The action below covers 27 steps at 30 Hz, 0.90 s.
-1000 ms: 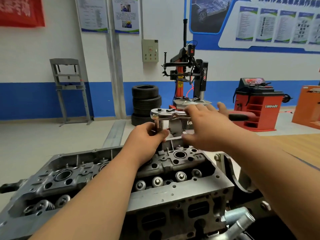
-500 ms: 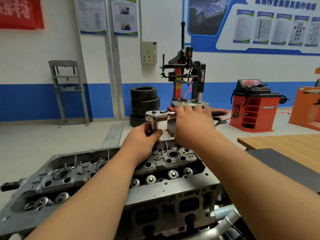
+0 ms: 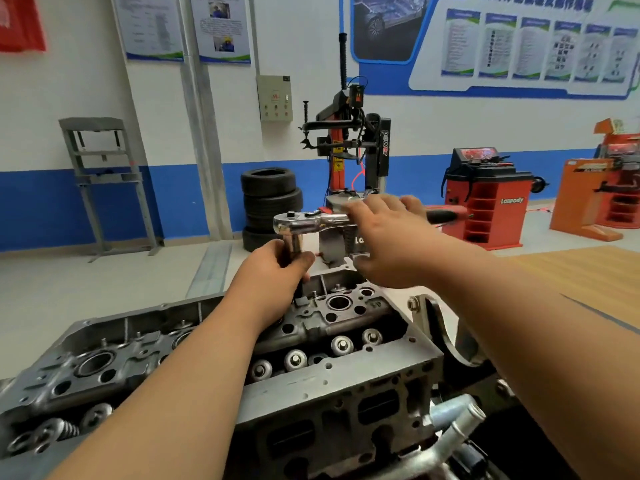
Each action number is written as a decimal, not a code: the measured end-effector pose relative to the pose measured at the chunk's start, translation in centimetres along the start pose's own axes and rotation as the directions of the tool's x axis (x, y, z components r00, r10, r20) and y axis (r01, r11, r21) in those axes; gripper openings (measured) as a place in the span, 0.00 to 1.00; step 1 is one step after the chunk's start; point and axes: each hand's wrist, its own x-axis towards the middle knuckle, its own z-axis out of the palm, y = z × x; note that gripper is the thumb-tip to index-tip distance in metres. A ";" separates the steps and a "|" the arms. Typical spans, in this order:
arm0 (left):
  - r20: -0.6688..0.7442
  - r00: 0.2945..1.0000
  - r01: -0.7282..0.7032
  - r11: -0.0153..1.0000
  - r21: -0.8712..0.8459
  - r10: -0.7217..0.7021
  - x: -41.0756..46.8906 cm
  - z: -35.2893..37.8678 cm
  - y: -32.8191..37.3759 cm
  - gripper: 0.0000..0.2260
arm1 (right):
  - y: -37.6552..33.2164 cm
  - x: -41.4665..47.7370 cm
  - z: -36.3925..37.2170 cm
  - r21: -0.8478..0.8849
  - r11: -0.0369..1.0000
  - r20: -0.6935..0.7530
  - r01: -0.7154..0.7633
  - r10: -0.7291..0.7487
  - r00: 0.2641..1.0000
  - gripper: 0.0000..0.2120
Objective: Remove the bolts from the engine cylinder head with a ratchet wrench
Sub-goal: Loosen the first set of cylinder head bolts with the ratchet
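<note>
Change against the view half a second earlier is slight. The right hand remains over the wrench shank, though more of the black rubber grip now shows beyond it. The left hand has kept its place under the wrench head.

Largest item: a grey cast-metal engine cylinder head, filling the lower half of the view directly before the person. Its long axis runs from lower left to upper right, away from the camera, with the open top face upward.

On the workshop floor behind it stand a red and black tyre-changing machine, a red wheel balancer cabinet and a stack of black tyres.

The chrome ratchet wrench sits above the far end of the engine cylinder head. Its long axis is near level, head pointing left and grip pointing right. Beneath its head a chrome socket extension stands upright, its lower end hidden behind the left hand.

Left hand: fingers and thumb curled round the socket extension. Right hand: fingers laid fairly straight across the top of the shank, thumb apart below, not wrapped.

The open trough along the casting's near side holds a row of round steel valve caps, with coil valve springs at its lower-left end.
</note>
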 end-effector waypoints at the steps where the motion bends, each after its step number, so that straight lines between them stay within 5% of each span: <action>1: -0.001 1.000 0.001 1.000 0.001 -0.001 0.0 0.0 0.0 0.05 | 0.2 1.8 0.5 0.073 0.997 0.027 -0.015 0.013 1.000 0.32; 4: -0.027 1.000 -0.007 1.000 0.009 0.007 0.0 -0.1 -0.2 0.03 | -1.1 6.0 0.7 0.216 0.974 0.158 -0.071 0.037 0.987 0.30; 7: -0.022 1.000 -0.022 1.000 -0.010 0.021 -0.1 -0.1 -0.1 0.03 | -3.0 7.7 0.3 0.170 0.974 0.258 -0.152 0.105 0.960 0.32; 10: -0.004 1.000 -0.028 1.000 0.007 0.028 -0.2 -0.1 0.1 0.02 | -3.6 7.0 0.4 0.027 0.982 0.204 -0.189 0.180 0.962 0.30; 17: -0.033 0.999 -0.033 0.999 0.024 0.033 -0.4 0.0 0.2 0.01 | -2.1 -1.0 -1.7 0.126 0.972 0.087 -0.199 0.189 0.978 0.23; 22: -0.033 0.999 -0.044 0.999 -0.002 0.044 -0.4 0.0 0.2 0.03 | -5.6 -7.0 -2.0 -0.011 0.995 0.033 -0.100 0.100 0.994 0.35; 27: -0.029 0.999 -0.043 0.999 -0.033 0.042 -0.1 -0.1 0.0 0.04 | -3.8 -1.5 -2.7 0.020 0.981 0.059 -0.192 0.191 0.980 0.10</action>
